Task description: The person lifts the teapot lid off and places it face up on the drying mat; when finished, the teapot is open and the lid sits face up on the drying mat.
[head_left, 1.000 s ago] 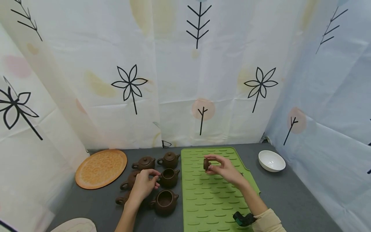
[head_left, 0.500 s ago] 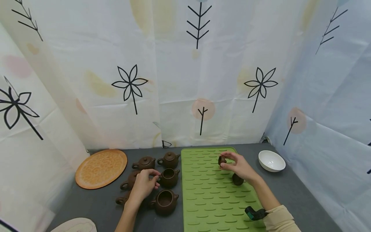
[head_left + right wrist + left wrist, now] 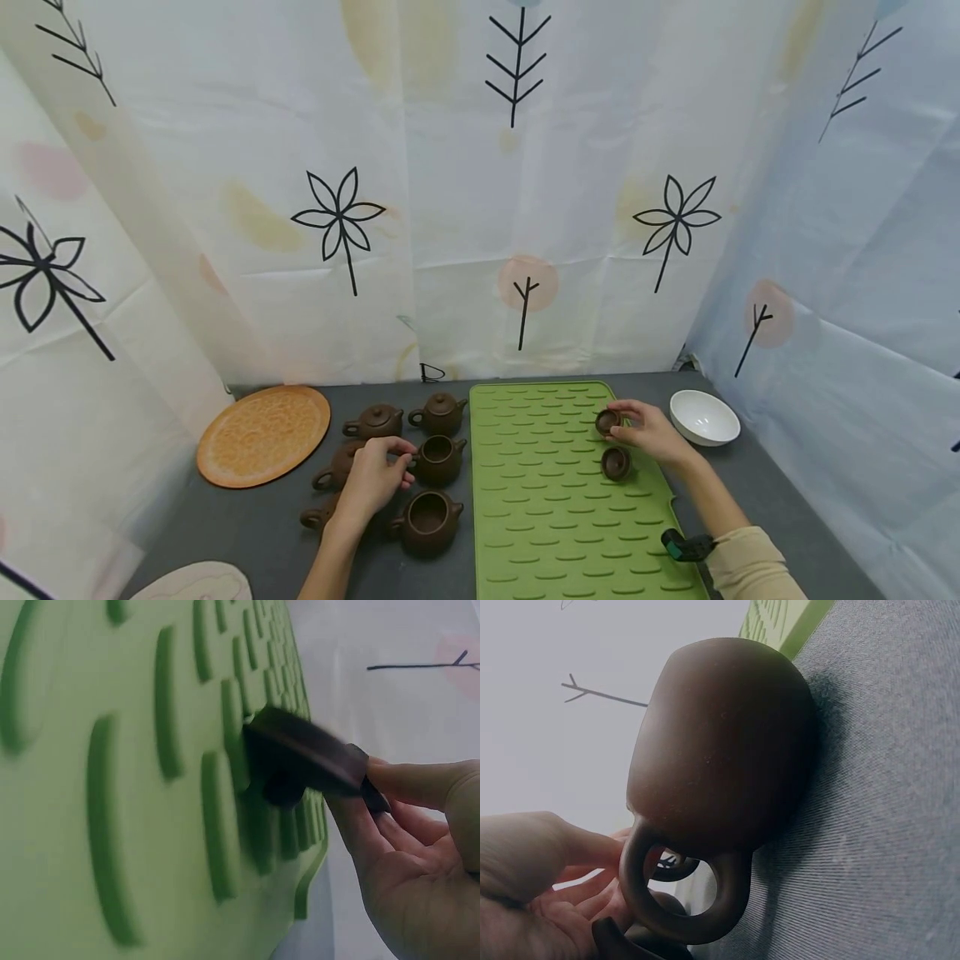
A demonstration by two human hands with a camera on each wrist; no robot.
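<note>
My left hand [image 3: 375, 477] pinches at the handle of a lidless brown clay teapot [image 3: 439, 461]. Part of that grip is hidden in the left wrist view behind the nearer open teapot [image 3: 724, 742]. Over the green mat [image 3: 540, 517], my right hand [image 3: 651, 429] holds a small teapot lid [image 3: 607, 422] by its edge between thumb and fingers, hollow side up. Just nearer to me, a second lid [image 3: 616, 463] lies upturned on the mat; its knob points at the mat in the right wrist view.
Two lidded teapots [image 3: 440, 414] stand at the back, and more teapots [image 3: 337, 467] are partly covered by my left arm. An orange round mat [image 3: 262, 435] lies left. A white bowl [image 3: 703, 417] sits right of the green mat. A pale round piece [image 3: 197, 583] shows at front left.
My right hand has carried the lid rightward across the green mat and lowered it, turning its hollow side up. The second lid came into sight. My left hand has stayed in place.
</note>
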